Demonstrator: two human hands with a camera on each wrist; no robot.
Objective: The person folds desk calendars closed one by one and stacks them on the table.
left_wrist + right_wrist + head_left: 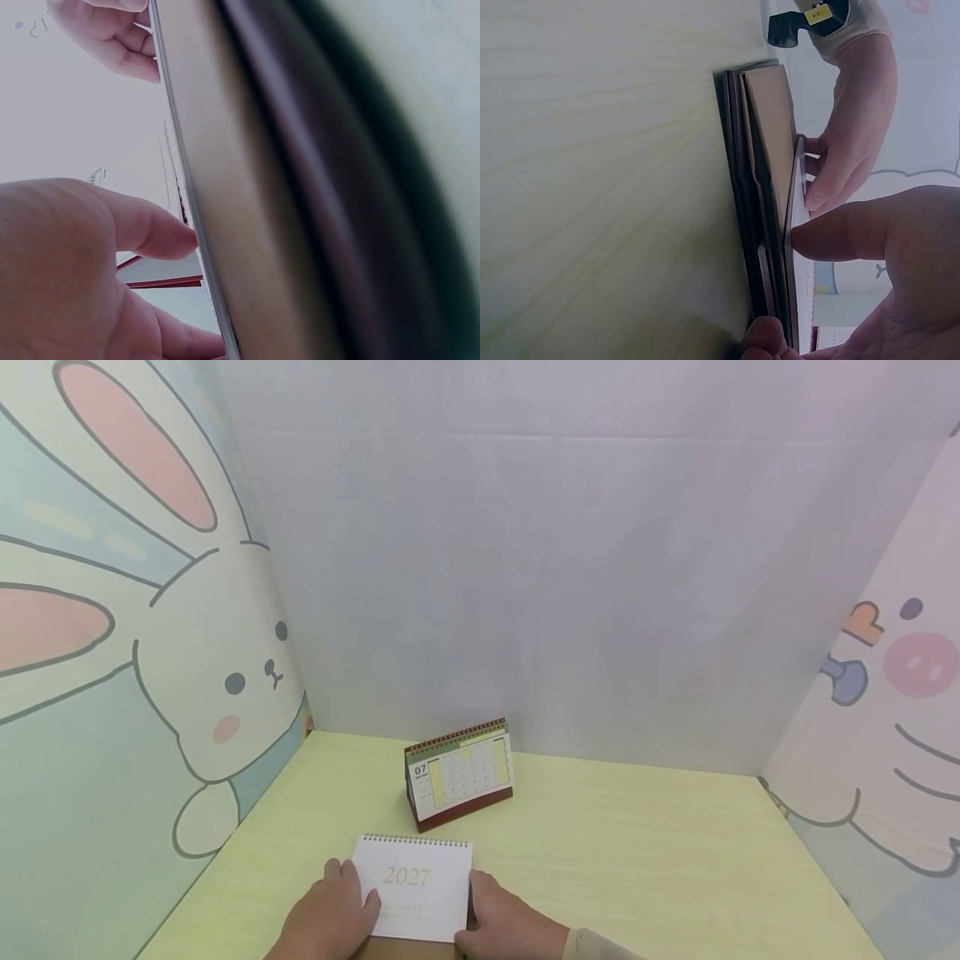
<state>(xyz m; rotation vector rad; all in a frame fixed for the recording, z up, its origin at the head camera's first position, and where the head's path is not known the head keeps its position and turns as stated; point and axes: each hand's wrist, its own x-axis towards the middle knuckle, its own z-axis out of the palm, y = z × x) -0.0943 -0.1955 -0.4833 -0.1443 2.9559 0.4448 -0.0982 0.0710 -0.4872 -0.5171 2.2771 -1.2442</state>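
Observation:
A white spiral-bound desk calendar [423, 897] marked 2027 lies near the front of the table, its rings toward the back. My left hand [330, 914] holds its left edge, the thumb on the cover. At its right edge my right hand [510, 925] grips it near the front corner, thumb at the edge. Under the calendar, the right wrist view shows a stack of brown and dark boards [769, 112] lying flat on the table. In that view, fingertips [765, 334] of the right hand curl at the stack's end. The left wrist view shows the brown board [217, 165] close up.
Behind the white calendar a second desk calendar [468, 777] with a dark red base stands upright, its page showing 07. The pale yellow table [660, 860] meets a plain grey backdrop [525, 568]. Cartoon-printed panels [202, 693] rise at both sides.

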